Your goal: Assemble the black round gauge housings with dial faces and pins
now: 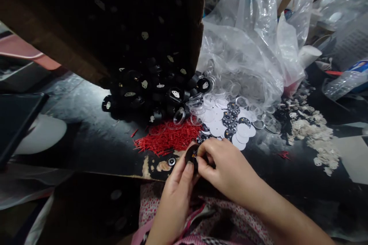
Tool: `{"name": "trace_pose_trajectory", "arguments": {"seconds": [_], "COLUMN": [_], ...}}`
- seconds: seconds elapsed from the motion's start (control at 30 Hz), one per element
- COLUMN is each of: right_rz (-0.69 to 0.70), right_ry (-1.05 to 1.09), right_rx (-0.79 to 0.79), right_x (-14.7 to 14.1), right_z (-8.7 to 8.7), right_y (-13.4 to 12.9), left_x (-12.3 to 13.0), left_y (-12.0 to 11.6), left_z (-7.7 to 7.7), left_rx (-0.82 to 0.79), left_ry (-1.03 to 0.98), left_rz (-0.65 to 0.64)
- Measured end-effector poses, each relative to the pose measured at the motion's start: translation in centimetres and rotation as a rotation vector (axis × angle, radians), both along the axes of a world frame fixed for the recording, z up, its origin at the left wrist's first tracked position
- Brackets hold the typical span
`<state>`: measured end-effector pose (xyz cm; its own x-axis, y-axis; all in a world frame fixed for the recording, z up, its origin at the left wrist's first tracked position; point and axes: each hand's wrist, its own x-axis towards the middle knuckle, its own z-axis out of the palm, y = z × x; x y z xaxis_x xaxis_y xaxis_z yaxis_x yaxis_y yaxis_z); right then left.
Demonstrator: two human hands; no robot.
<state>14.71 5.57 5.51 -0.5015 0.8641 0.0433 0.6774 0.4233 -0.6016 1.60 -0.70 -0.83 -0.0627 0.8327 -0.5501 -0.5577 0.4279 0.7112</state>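
Near the front edge of the table, my left hand (181, 179) is closed round a small black round dial piece (191, 153) with light markings on its face. The thumb and fingers of my right hand (220, 160) pinch together at the middle of that face; whatever lies between the fingertips is too small to make out. Just beyond the hands is a pile of thin red pointers (163, 138). Beside it lie white discs and black printed dial discs (230, 119), some overlapping. Several black round housings (155, 99) with pale metal tabs spill from a box behind.
A large cardboard box (57, 34) tips over the table (94, 153) at the back left. Clear plastic rings (242, 102) and a clear plastic bag (244, 46) are behind the discs. Pale small parts (313, 134) are heaped at right, near a plastic bottle (347, 82).
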Motion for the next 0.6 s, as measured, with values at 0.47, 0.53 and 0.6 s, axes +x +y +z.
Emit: {"name": "trace_pose_trajectory", "arguments": {"seconds": [0.47, 0.53, 0.6], "right_rz": [-0.247, -0.241, -0.235], "right_ry": [-0.377, -0.353, -0.337], "right_rx": [0.195, 0.196, 0.202], "right_x": [1.4, 1.8, 2.1], "right_z": [-3.1, -3.4, -3.7], "right_y": [8.5, 8.5, 8.5], "left_x": [-0.3, -0.4, -0.4], "left_y": [0.8, 0.9, 1.1], "left_z": [-1.1, -1.0, -0.9], "left_rx": [0.151, 0.162, 0.167], "left_ry": [-0.002, -0.005, -0.018], "left_rz": [0.027, 0.019, 0.017]}}
